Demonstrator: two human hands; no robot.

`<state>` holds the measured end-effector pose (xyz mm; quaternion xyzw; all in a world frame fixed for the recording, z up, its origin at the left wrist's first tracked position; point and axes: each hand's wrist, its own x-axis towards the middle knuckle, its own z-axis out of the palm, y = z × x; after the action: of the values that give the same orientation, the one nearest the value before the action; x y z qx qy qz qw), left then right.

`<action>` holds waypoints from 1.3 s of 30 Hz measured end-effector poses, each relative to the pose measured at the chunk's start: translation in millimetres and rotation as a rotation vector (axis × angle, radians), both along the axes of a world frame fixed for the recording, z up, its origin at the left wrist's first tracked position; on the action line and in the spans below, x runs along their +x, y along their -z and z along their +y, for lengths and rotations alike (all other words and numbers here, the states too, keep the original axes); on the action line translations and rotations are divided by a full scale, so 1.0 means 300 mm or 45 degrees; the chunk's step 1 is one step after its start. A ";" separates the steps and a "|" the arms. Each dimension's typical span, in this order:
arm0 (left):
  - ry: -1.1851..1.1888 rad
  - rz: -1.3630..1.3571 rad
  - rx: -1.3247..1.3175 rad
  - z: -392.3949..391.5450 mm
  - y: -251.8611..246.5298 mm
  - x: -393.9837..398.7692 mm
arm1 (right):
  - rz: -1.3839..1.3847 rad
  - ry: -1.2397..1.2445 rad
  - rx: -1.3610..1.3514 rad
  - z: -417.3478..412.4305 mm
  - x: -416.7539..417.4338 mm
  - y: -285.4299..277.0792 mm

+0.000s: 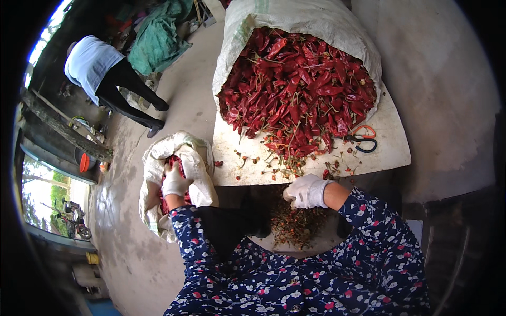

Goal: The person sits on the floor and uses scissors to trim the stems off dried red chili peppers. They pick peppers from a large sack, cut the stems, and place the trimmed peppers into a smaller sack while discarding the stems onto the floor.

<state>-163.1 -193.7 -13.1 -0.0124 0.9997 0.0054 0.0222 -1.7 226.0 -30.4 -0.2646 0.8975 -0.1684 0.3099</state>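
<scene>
My left hand (175, 182), in a white glove, reaches into the mouth of a small white woven sack (199, 168) on my left. Its thumb and fingers are apart, and red chillies (176, 159) show around it. My right hand (307, 192), also gloved, is at the front edge of a pale board (241, 166). Those fingers are curled; whether anything is between them is hidden. Beyond it, dried red chillies (296, 83) spill from a large white woven sack (237, 39) lying on the board. Below my right hand, chilli stems and caps (296, 227) lie in a heap.
Scissors (361, 139) with one orange and one black handle lie at the board's right. Loose stems (272, 172) are scattered near its front edge. At upper left a person (99, 71) bends over beside a green tarp (160, 39). A wooden pole (65, 124) is at far left.
</scene>
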 end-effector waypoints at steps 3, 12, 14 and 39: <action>0.386 0.246 0.244 0.238 0.048 -0.076 | -0.020 -0.045 0.107 -0.017 -0.009 0.024; 0.683 0.090 0.212 0.780 0.200 -0.178 | 0.153 0.218 0.234 0.042 -0.047 0.078; 0.660 0.223 0.448 0.769 0.164 -0.174 | 0.191 0.215 0.236 0.064 -0.053 0.082; 0.780 -0.127 1.478 0.910 0.155 0.111 | 0.539 1.415 -1.149 0.115 -0.255 0.098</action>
<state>-130.0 79.2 -59.7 0.2864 0.7905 0.5366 0.0720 -78.2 260.6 -59.8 0.0998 0.7832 -0.5977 -0.1391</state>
